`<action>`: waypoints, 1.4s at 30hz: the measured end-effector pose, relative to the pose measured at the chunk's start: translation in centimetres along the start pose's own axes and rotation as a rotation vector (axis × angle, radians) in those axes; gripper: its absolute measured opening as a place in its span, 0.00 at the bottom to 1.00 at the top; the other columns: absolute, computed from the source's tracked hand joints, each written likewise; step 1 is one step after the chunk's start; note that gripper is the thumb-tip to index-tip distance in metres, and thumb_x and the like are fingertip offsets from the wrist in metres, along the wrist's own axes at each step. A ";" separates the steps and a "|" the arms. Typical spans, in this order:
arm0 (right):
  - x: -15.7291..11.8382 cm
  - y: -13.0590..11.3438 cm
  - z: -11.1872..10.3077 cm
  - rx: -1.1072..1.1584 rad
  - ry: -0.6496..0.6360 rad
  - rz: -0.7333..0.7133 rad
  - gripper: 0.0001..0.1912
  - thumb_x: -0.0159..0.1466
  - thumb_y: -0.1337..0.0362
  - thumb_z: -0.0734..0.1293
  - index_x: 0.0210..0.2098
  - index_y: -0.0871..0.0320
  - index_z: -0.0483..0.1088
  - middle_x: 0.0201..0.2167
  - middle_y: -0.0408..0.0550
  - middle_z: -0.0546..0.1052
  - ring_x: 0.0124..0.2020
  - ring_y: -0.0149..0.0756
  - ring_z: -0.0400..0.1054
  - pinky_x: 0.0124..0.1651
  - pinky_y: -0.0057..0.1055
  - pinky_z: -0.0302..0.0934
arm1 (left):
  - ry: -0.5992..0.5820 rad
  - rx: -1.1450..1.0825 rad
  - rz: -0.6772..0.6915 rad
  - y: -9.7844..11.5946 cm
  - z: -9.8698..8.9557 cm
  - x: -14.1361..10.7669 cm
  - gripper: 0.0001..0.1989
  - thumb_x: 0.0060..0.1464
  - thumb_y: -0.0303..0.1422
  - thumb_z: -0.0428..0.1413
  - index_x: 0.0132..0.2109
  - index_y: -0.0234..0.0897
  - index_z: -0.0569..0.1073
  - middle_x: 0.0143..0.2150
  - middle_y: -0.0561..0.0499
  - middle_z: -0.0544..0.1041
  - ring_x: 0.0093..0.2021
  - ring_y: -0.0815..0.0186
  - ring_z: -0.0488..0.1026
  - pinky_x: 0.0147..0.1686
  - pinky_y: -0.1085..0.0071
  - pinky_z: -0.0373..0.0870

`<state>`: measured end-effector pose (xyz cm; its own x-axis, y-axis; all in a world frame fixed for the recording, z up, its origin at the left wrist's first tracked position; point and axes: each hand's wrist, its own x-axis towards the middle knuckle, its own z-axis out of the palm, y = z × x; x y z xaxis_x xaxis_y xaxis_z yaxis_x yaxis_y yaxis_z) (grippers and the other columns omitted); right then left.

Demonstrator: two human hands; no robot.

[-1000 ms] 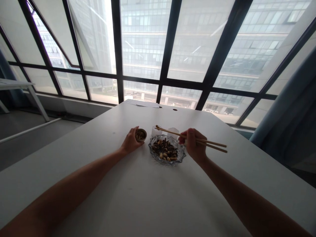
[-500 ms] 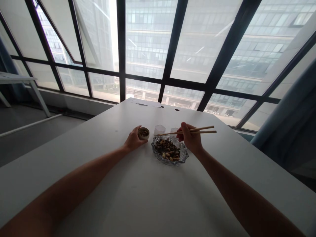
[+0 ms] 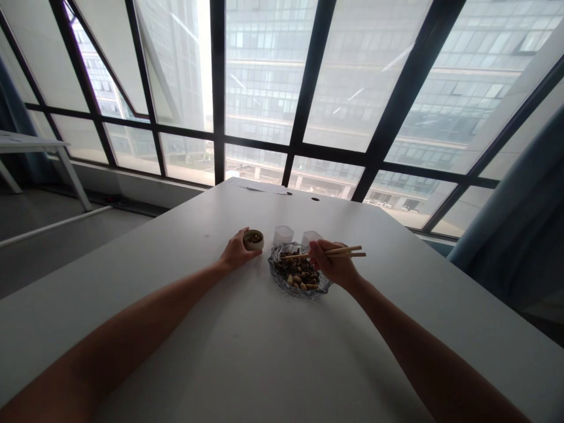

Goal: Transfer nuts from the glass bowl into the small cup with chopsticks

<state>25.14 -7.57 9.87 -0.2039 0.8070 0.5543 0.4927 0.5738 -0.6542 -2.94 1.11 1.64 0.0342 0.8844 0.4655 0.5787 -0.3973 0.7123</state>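
Observation:
My left hand (image 3: pixel 237 251) is wrapped round a small cup (image 3: pixel 254 242) with some dark and pale bits inside, left of the glass bowl. In my right hand (image 3: pixel 333 262) is a pair of wooden chopsticks (image 3: pixel 348 252), pointing left. Their tips reach over the dark seeds (image 3: pixel 296 259) in the clear glass bowl (image 3: pixel 324 290); whether they pinch anything is too small to tell. Paler nuts (image 3: pixel 304 283) lie at the bowl's near side. Behind the bowl stand two translucent cups (image 3: pixel 283 235), the right one partly hidden by my right hand.
Everything stands on a large white table (image 3: pixel 247 352). White papers (image 3: pixel 259 187) and dark round holes (image 3: pixel 315 199) lie at its far end, before tall windows. A blue curtain (image 3: pixel 497 205) hangs at right. Another white table (image 3: pixel 30 143) is at far left.
My right hand has moved left and down, bringing the chopstick tips from above the bowl's far rim down to the seeds. My left hand stays on the cup, nearly still.

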 end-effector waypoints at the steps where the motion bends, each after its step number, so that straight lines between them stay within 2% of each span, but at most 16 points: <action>1: 0.0 0.1 0.0 0.043 0.025 0.036 0.31 0.64 0.35 0.62 0.22 0.55 0.69 0.15 0.45 0.74 0.15 0.32 0.67 0.18 0.27 0.62 | -0.003 0.000 -0.003 0.0 0.0 0.0 0.43 0.41 0.41 0.68 0.64 0.32 0.66 0.61 0.36 0.74 0.60 0.49 0.73 0.62 0.56 0.68; 8: 0.1 1.2 -0.6 0.234 0.218 0.269 0.34 0.54 0.29 0.67 0.23 0.57 0.71 0.14 0.45 0.73 0.11 0.31 0.66 0.14 0.26 0.62 | -0.018 -0.003 -0.012 0.0 0.1 0.0 0.43 0.43 0.41 0.68 0.65 0.32 0.64 0.61 0.36 0.74 0.60 0.50 0.73 0.61 0.56 0.68; 12: -0.2 1.1 -1.0 0.251 0.260 0.312 0.36 0.50 0.28 0.68 0.22 0.58 0.71 0.13 0.45 0.73 0.11 0.31 0.65 0.13 0.25 0.62 | -0.021 0.010 -0.027 0.1 0.1 0.0 0.43 0.43 0.41 0.68 0.64 0.31 0.65 0.61 0.35 0.74 0.60 0.49 0.73 0.61 0.55 0.68; 17: -0.5 1.1 -1.5 0.229 0.273 0.291 0.35 0.52 0.29 0.67 0.23 0.58 0.71 0.13 0.46 0.73 0.10 0.31 0.65 0.12 0.25 0.61 | -0.030 0.002 -0.027 0.1 0.1 0.1 0.43 0.43 0.41 0.68 0.64 0.31 0.65 0.61 0.35 0.73 0.61 0.49 0.72 0.62 0.56 0.68; 21: -0.3 1.0 -1.9 0.213 0.204 0.274 0.34 0.54 0.30 0.67 0.22 0.58 0.71 0.14 0.46 0.74 0.11 0.31 0.66 0.13 0.25 0.61 | -0.027 -0.008 -0.016 -0.1 0.1 0.1 0.42 0.43 0.41 0.68 0.64 0.33 0.65 0.61 0.35 0.74 0.62 0.48 0.71 0.62 0.54 0.67; 30: 1.4 -0.7 -1.9 0.076 -0.106 0.139 0.31 0.60 0.34 0.65 0.24 0.57 0.71 0.15 0.44 0.74 0.14 0.31 0.69 0.16 0.24 0.62 | -0.015 -0.024 -0.006 -0.3 0.2 0.1 0.43 0.43 0.41 0.68 0.64 0.32 0.65 0.60 0.35 0.74 0.61 0.48 0.72 0.61 0.53 0.68; 33: 1.4 -1.3 -1.9 0.059 -0.135 0.092 0.30 0.61 0.35 0.65 0.24 0.57 0.71 0.15 0.44 0.74 0.14 0.31 0.68 0.15 0.24 0.61 | -0.005 -0.033 0.002 -0.3 0.3 0.1 0.43 0.42 0.41 0.68 0.64 0.33 0.65 0.60 0.36 0.75 0.61 0.48 0.72 0.61 0.53 0.68; 36: 0.8 -1.1 -2.4 0.110 -0.053 0.131 0.30 0.61 0.35 0.66 0.24 0.57 0.71 0.15 0.44 0.74 0.13 0.31 0.68 0.15 0.25 0.62 | -0.012 -0.034 -0.003 -0.2 0.3 0.1 0.43 0.43 0.41 0.68 0.64 0.33 0.65 0.61 0.35 0.74 0.61 0.48 0.72 0.61 0.54 0.68; 38: 0.3 -0.6 -3.4 0.155 0.085 0.173 0.31 0.59 0.34 0.67 0.24 0.58 0.72 0.14 0.45 0.74 0.12 0.32 0.67 0.14 0.26 0.62 | -0.021 -0.034 -0.010 -0.2 0.3 0.1 0.43 0.43 0.41 0.68 0.64 0.32 0.65 0.61 0.34 0.73 0.61 0.48 0.72 0.61 0.54 0.68; 42: -1.0 0.8 -7.2 0.151 0.564 0.148 0.30 0.59 0.36 0.68 0.24 0.58 0.71 0.14 0.45 0.74 0.11 0.32 0.67 0.14 0.27 0.62 | -0.018 -0.035 -0.004 -0.1 0.4 0.1 0.43 0.43 0.41 0.68 0.64 0.32 0.65 0.61 0.35 0.74 0.61 0.48 0.72 0.61 0.54 0.68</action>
<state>31.80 -8.95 12.49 0.3579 0.7048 0.6125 0.3479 0.5081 -0.7879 -2.70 1.37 1.40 0.0464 0.8901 0.4534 0.5503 -0.4016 0.7320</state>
